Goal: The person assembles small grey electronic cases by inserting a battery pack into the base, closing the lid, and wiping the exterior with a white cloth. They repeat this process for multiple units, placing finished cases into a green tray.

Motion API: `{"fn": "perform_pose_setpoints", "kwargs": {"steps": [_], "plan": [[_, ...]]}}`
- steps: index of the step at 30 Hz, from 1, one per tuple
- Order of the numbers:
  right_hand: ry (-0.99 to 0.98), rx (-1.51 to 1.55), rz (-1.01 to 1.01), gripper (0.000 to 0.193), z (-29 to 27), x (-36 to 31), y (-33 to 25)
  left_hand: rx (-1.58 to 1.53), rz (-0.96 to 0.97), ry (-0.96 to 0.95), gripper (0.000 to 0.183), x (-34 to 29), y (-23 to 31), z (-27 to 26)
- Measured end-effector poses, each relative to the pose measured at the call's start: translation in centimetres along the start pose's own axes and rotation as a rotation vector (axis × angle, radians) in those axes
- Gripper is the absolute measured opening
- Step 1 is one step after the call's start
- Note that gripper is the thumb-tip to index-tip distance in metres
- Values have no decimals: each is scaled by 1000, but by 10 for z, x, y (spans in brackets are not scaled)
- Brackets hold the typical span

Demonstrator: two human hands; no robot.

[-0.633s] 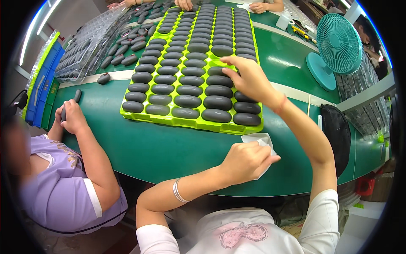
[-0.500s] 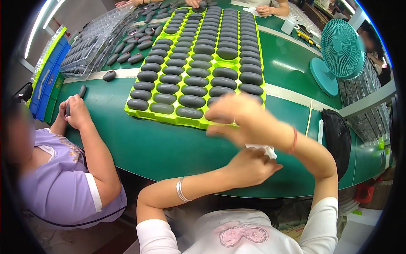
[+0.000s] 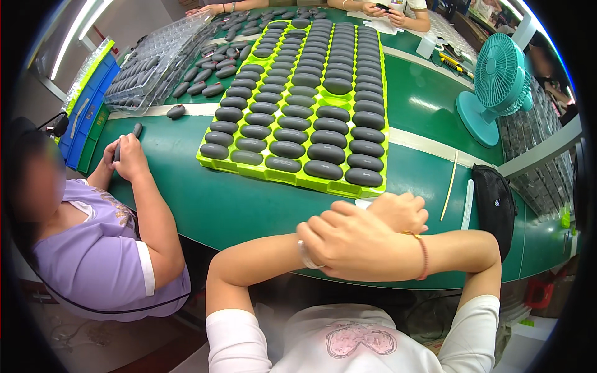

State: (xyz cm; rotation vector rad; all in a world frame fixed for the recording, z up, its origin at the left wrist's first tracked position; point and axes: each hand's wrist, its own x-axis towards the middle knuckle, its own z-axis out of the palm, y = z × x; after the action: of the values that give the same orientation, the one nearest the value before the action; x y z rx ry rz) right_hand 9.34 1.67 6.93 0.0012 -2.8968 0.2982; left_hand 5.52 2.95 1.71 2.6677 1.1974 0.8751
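Note:
My forearms cross above the near table edge. My right hand (image 3: 357, 244) lies over my left wrist, its fingers curled round the silver bracelet (image 3: 308, 255) there. Beyond it, my left hand (image 3: 401, 212) is closed, fingers bent toward the right. A bit of white cloth (image 3: 365, 202) shows at its far side; the grip on it is mostly hidden. Just ahead stands the lime-green tray (image 3: 292, 180), filled with rows of dark grey oval pieces (image 3: 324, 170). One slot (image 3: 336, 99) in the tray has no piece.
At left, a co-worker's hands (image 3: 127, 155) hold a grey piece. Loose grey pieces (image 3: 211, 68) lie beside clear plastic trays (image 3: 149, 59). A teal fan (image 3: 497, 81), a black pouch (image 3: 494, 205) and a thin stick (image 3: 449, 186) are at right. Another co-worker (image 3: 398, 18) works across the table.
My right hand has drawn back from the tray's near corner onto my left wrist. My left hand has moved forward and right. Across the table, a co-worker now holds a dark piece.

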Motion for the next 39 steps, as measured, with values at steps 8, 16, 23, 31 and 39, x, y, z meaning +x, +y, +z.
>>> {"fn": "perform_pose_setpoints", "kwargs": {"steps": [8, 16, 23, 31, 39], "plan": [[417, 52, 180, 60, -23, -69, 21, -311, -355, 304, 5, -52, -65, -102], [529, 191, 411, 30, 37, -108, 27, 792, -1026, 143, 19, -110, -283, -218], [650, 241, 487, 28, 41, -111, 41, 627, -983, -112, 39, -152, -385, -193], [688, 300, 491, 26, 39, -104, 47, 815, -974, 253, 37, -145, -384, -212], [704, 741, 627, 25, 22, -117, 48, -578, -469, 420, 33, -5, -101, -108]]}}
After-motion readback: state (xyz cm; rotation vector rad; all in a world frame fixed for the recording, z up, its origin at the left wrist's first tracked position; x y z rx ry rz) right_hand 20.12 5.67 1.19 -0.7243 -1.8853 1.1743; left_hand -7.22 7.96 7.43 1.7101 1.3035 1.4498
